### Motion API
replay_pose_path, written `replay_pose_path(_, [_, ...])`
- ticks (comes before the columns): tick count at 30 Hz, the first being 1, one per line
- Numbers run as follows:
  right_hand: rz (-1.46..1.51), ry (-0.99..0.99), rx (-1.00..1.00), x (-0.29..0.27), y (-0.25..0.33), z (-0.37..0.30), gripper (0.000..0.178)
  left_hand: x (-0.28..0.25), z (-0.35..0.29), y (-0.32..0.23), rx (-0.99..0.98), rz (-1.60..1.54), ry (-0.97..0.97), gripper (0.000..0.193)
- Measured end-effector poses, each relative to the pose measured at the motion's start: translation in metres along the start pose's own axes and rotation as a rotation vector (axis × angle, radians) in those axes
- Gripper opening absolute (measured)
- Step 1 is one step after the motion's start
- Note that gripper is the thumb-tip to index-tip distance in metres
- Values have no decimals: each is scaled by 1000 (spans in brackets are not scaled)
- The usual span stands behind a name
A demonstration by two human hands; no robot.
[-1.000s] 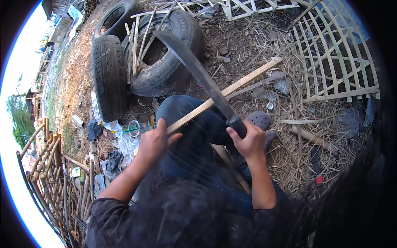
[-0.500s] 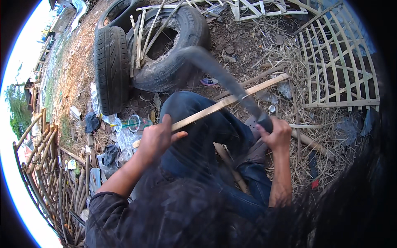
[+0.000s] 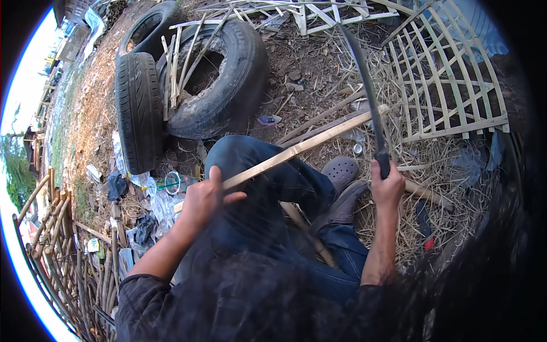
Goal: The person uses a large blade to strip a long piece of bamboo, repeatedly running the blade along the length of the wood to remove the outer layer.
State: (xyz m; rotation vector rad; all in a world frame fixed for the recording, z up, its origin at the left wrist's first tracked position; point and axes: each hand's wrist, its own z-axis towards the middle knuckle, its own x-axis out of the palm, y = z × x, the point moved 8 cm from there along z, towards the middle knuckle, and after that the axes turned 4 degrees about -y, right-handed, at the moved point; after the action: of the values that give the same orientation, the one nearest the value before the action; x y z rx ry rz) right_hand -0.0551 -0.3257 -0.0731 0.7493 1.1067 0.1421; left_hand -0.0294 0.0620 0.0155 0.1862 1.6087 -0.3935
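My left hand (image 3: 203,204) is closed around the near end of a pale split-bamboo strip (image 3: 296,149), its thumb pointing up along the side. The strip slants over my bent knee (image 3: 235,155) toward the far right. In my right hand (image 3: 388,185) is the black handle of a machete (image 3: 369,94). Its long dark blade points away from me and crosses in front of the strip's far end; whether they touch I cannot tell.
Two worn tyres, one lying (image 3: 239,74) and one upright (image 3: 138,114), stand ahead left with thin strips leaning on them. A woven bamboo lattice (image 3: 450,85) is at far right. Straw, a round pole (image 3: 424,194) and plastic litter lie around my clogs (image 3: 341,172). Stacked sticks (image 3: 57,245) stand left.
The machete has swung from pointing left across the strip to pointing ahead near the strip's far end. My right hand has shifted slightly right. The left still grips the strip.
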Motion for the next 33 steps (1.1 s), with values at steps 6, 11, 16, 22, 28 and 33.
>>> replay_pose_path(6, [-35, 38, -260, 31, 17, -4, 49, 0, -1, 10, -30, 51, 38, 62])
replay_pose_path(11, [-247, -111, 395, -44, -145, 17, 51, 5, 0, 17, 0, -40, -9, 64])
replay_pose_path(16, [-145, -205, 291, -73, -131, -14, 45, -6, -4, 0, -40, -16, 61, 64])
replay_pose_path(22, [191, -115, 177, -25, -49, -20, 39, -33, -11, 4, -143, -322, 79, 51])
replay_pose_path(28, [362, 69, 113, -2, 7, -32, 38, -44, -12, 26, -253, -199, 128, 35])
replay_pose_path(33, [381, 139, 88, 7, 36, -42, 39, -33, -14, 31, -250, -151, 109, 37])
